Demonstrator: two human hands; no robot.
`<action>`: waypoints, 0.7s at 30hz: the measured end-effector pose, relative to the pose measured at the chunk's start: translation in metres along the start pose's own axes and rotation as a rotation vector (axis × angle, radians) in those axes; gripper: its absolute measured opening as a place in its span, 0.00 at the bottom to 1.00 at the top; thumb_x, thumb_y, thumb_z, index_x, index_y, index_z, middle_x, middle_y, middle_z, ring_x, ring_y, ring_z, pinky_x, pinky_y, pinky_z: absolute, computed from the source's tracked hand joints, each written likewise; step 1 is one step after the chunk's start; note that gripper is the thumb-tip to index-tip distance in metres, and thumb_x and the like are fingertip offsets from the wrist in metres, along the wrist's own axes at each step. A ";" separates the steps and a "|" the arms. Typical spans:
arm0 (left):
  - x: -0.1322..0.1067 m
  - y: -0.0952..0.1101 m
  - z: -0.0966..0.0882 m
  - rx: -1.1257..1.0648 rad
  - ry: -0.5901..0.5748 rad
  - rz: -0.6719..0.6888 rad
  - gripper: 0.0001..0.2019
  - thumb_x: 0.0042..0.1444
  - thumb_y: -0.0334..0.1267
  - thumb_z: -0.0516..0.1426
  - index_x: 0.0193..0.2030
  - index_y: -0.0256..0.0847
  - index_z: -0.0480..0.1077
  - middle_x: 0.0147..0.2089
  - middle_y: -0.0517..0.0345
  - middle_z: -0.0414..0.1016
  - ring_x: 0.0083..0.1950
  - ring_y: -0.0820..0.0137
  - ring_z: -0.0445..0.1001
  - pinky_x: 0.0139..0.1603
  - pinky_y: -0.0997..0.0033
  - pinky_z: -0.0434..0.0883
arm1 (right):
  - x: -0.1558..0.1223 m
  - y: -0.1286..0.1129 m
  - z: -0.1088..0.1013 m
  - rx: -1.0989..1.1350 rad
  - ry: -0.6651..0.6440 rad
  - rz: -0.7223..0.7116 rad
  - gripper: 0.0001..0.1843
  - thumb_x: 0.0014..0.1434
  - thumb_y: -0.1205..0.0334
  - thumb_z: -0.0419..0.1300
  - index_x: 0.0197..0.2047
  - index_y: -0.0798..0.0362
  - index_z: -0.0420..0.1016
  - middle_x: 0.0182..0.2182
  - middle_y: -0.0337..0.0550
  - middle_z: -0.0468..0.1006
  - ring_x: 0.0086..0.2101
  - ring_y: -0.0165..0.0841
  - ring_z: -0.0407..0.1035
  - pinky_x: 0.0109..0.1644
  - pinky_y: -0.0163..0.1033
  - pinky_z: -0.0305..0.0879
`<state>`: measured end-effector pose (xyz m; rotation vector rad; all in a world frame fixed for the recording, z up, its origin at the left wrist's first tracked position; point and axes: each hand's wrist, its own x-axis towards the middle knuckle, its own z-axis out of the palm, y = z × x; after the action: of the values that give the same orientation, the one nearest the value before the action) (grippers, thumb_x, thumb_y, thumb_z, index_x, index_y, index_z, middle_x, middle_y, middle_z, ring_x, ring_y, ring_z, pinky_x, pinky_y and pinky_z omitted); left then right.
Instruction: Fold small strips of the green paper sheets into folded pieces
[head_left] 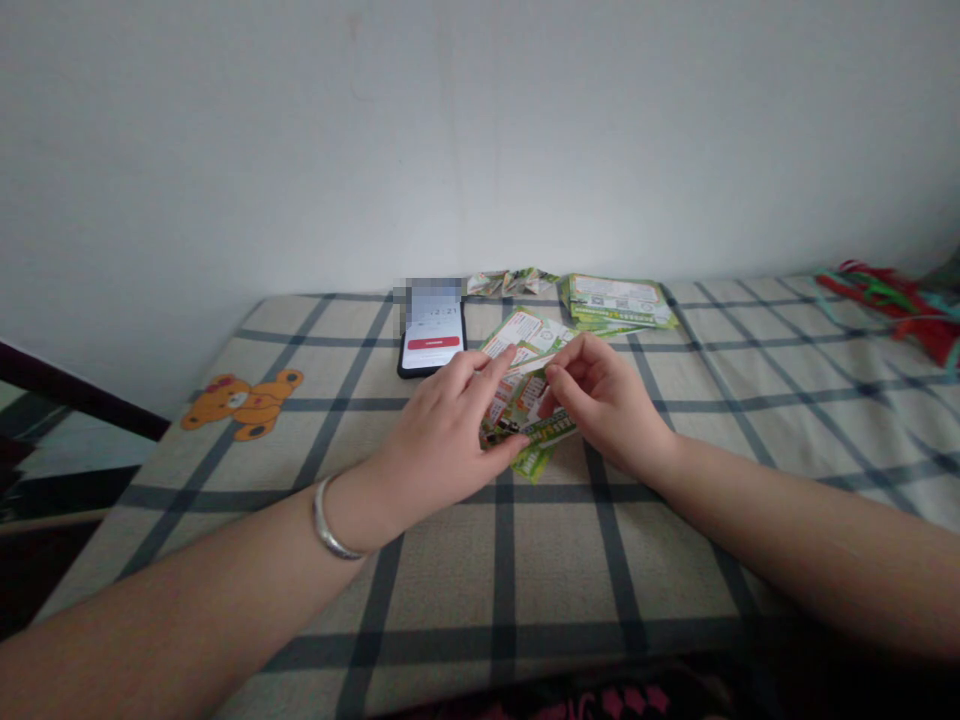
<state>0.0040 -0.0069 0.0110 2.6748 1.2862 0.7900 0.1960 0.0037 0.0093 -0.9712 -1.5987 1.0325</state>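
Note:
A green and white printed leaflet (525, 392) lies on the checked cloth, partly folded. My left hand (450, 430) rests on its left side, fingers pressed down on the paper, a silver bangle on the wrist. My right hand (600, 395) pinches the leaflet's right edge between thumb and fingers. A stack of the same leaflets (616, 300) sits just behind, near the wall. Several small folded leaflets (510, 282) lie beside that stack.
A phone (433, 335) with a lit screen lies left of the leaflet. An orange bear print (244, 403) marks the cloth (675, 430) at the left. Red and green strips (892, 300) lie at the far right. A white wall stands behind.

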 end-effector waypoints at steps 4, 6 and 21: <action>0.000 0.001 0.001 0.038 -0.027 -0.013 0.37 0.54 0.40 0.59 0.68 0.34 0.51 0.53 0.43 0.66 0.54 0.55 0.67 0.56 0.50 0.69 | 0.000 -0.002 0.001 0.007 0.005 -0.022 0.10 0.61 0.58 0.57 0.33 0.49 0.59 0.23 0.32 0.69 0.22 0.24 0.66 0.25 0.33 0.62; 0.000 0.000 0.002 0.051 -0.034 -0.011 0.36 0.55 0.39 0.57 0.68 0.32 0.50 0.53 0.41 0.67 0.55 0.54 0.68 0.57 0.50 0.69 | 0.000 -0.002 0.001 0.003 -0.007 -0.037 0.09 0.61 0.59 0.57 0.33 0.49 0.59 0.25 0.33 0.70 0.23 0.24 0.66 0.26 0.33 0.63; -0.003 -0.006 0.012 -0.294 0.046 -0.093 0.30 0.55 0.34 0.58 0.63 0.41 0.52 0.58 0.43 0.68 0.54 0.60 0.73 0.52 0.58 0.73 | -0.001 0.007 0.000 -0.145 -0.149 -0.043 0.14 0.57 0.64 0.62 0.45 0.50 0.64 0.31 0.36 0.74 0.29 0.28 0.69 0.31 0.35 0.66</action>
<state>0.0041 -0.0034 -0.0026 2.3636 1.1878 0.9513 0.1968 0.0055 0.0023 -0.9707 -1.8300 0.9895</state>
